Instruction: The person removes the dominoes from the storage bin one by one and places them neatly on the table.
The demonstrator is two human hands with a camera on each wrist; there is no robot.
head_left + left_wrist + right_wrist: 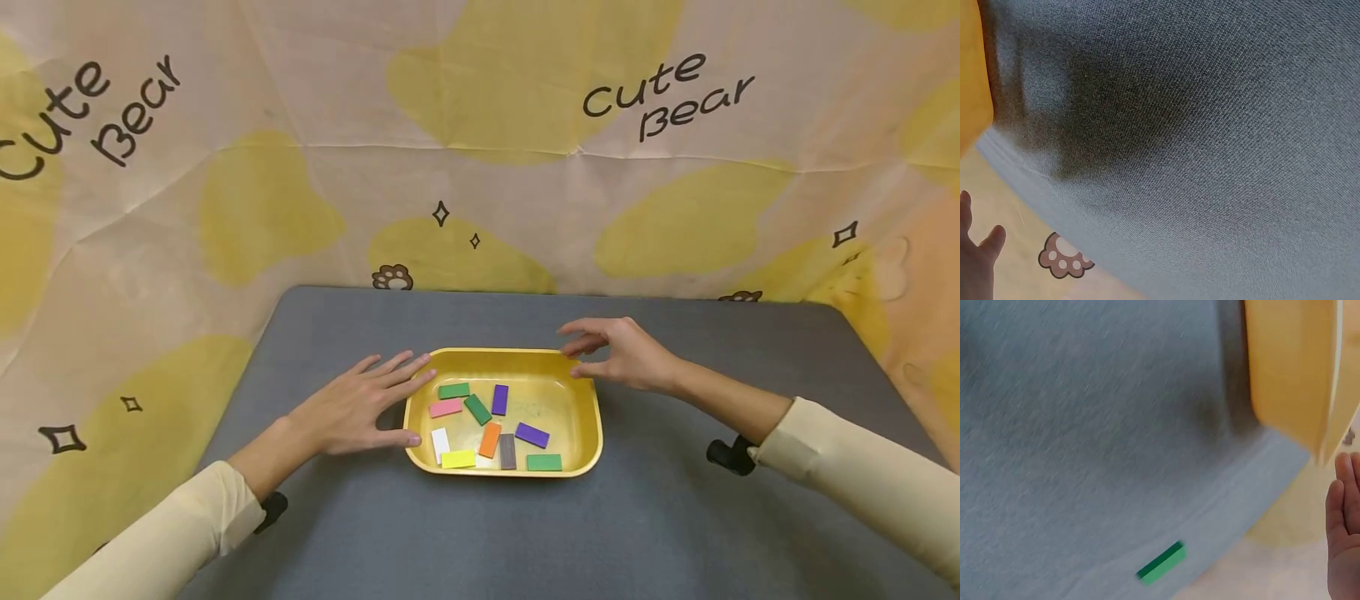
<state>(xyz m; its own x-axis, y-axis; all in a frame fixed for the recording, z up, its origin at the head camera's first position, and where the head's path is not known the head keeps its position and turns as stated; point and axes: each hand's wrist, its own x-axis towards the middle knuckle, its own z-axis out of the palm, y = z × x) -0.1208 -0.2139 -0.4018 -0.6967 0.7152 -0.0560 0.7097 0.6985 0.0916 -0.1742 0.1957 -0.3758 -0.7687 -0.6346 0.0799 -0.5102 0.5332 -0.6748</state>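
My left hand (352, 410) lies flat on the grey desk (480, 533) just beside the left wall of the yellow tray (592, 417), its grip spread, fingers straight and fanned toward the tray's far left corner, thumb stretched along the near left rim; fingertips and thumb tip touch the rim or sit right against it, and I hold nothing. My right hand (626, 354) hovers at the tray's far right corner, its grip loosely opened, fingers slightly bent and reaching left over the rim, thumb tip at the edge; whether it actually touches the tray I cannot tell. So the tray sits between my two hands, near the middle of the desk, closer to my left palm than to my right. In it I count ten small flat blocks: three green ones, one at the far left (453, 390), one tilted in the middle (477, 409) and one at the near right (543, 462); two purple, one upright (499, 399) and one lying aslant (532, 435); one pink block (446, 407); one white block (440, 444); one yellow block (458, 459); one orange block (490, 440); and one dark grey block (507, 451). None touches either hand. There is one tray, and both my cream sleeves (862, 475) show.
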